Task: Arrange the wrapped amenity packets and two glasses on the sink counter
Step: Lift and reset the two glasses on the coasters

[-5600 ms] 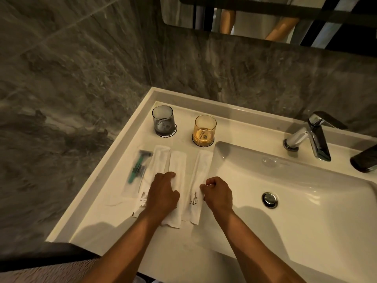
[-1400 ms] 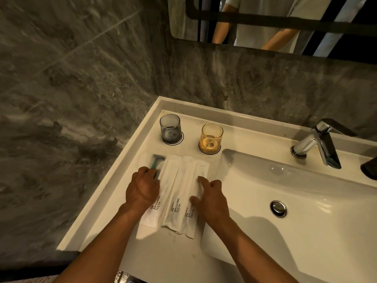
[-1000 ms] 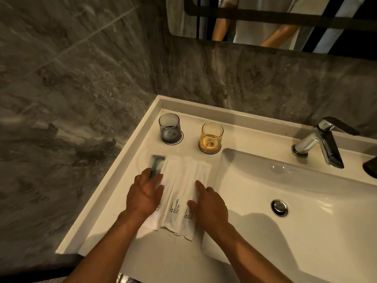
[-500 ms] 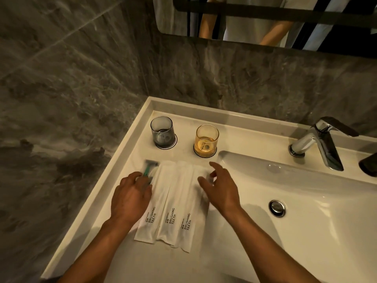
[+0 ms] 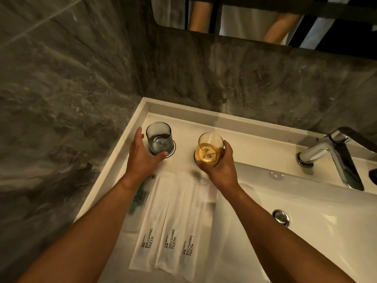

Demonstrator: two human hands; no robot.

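Three white packets [image 5: 173, 223] printed "BRUSHING TEETH" lie side by side, overlapping, on the white sink counter [image 5: 183, 125]. A clear-wrapped green razor [image 5: 138, 198] lies at their left, partly under my left forearm. At the back stand a grey glass [image 5: 159, 137] and an amber glass [image 5: 209, 147], each on a dark round coaster. My left hand [image 5: 140, 158] is wrapped around the grey glass from the left. My right hand [image 5: 220, 166] grips the amber glass from the right and front.
The basin [image 5: 306, 211] with its drain [image 5: 281, 217] fills the right. A chrome tap [image 5: 330, 154] stands at the back right. Dark marble walls close the left and back, with a mirror [image 5: 265, 15] above showing a person's arms.
Both hands have left the packets and razor and moved forward to the glasses, each closing on one. The packets lie aligned in a row.
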